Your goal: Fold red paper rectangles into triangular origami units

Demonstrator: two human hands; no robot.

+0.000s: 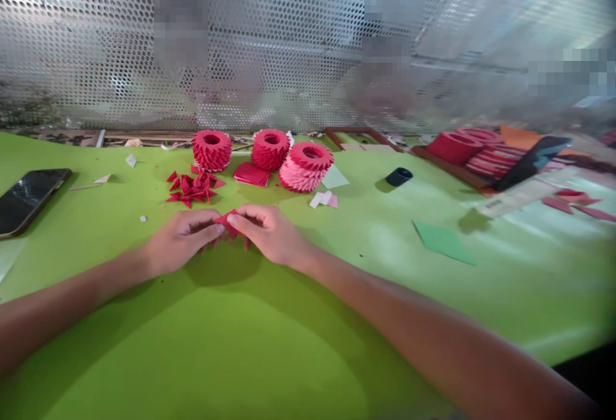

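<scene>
L hand [180, 240] & R hand [269, 234] closed in, my fingertips [219, 229] pinching small folded red paper piece [226, 220] from both sides, piece sits right betw the tips, above green tabletop [192, 356]. Ahead, well apart from hands: loose heap of folded red paper triangles [192, 189], 3 round folded-paper rings, red & pink [270, 149]; black smartphone [29, 201] off to L

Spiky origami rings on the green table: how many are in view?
3: a red ring at left, a second red ring beside it, and a red-and-pink ring at right. None seems hidden.
</scene>
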